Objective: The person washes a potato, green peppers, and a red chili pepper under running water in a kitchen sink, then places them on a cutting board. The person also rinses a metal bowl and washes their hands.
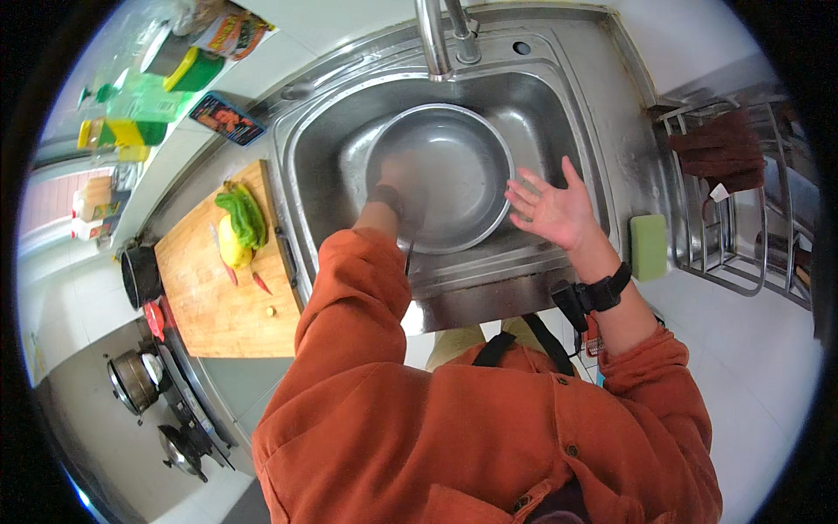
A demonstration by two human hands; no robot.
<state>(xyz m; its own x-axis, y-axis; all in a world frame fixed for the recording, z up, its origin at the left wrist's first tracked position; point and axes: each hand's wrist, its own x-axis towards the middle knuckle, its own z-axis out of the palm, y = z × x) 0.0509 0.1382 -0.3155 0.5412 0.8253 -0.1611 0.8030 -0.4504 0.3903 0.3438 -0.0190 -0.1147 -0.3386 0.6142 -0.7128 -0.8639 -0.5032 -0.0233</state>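
A round metal basin (450, 243) sits inside the stainless steel sink (327, 216). My left hand (398, 171) reaches over the left part of the basin; it is badly blurred, and its fingers cannot be made out. Beside the basin's right rim, my right hand (553, 206) is raised palm up with fingers apart and nothing in it. It wears a black strap with a small device (586, 296) at the wrist. The metal faucet (435, 46) stands above the far side of the sink. Whether the basin holds water is hard to tell.
Left of the sink, a wooden cutting board (209, 308) bears green peppers (242, 213), a yellow vegetable (234, 242) and red chili peppers (260, 283). A phone (227, 118) leans behind it. On the right are a green sponge (648, 247) and a metal rack (763, 262) with a brown cloth (720, 154).
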